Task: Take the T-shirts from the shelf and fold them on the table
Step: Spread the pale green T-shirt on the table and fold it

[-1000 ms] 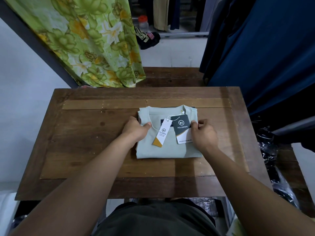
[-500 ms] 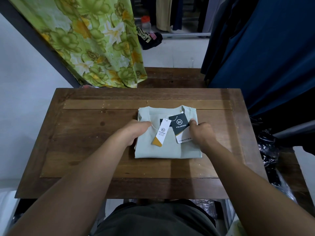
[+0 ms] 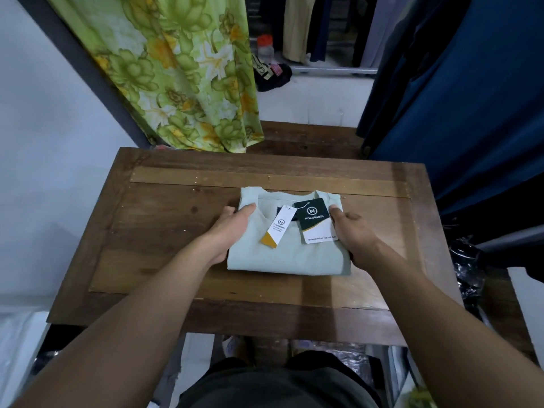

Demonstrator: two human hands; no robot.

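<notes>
A pale mint T-shirt [image 3: 288, 257] lies folded into a neat rectangle in the middle of the wooden table [image 3: 164, 231], collar away from me. A white and orange hang tag [image 3: 278, 228] and a dark green hang tag [image 3: 312, 216] rest on its chest. My left hand [image 3: 229, 231] holds the shirt's left edge, thumb on top of the cloth. At the right edge my right hand [image 3: 353, 234] grips the same way, its thumb beside the green tag. The fingers' ends are hidden by the shirt's sides.
A green floral cloth [image 3: 182, 69] hangs past the table's far left corner. Dark blue garments [image 3: 471, 98] hang close along the right side. A red-lidded jar [image 3: 265, 48] stands on the floor behind. Crumpled plastic bags [image 3: 468, 269] lie right of the table.
Both hands slid outward from the collar and tags to the shirt's left and right edges. The shirt itself stayed where it was.
</notes>
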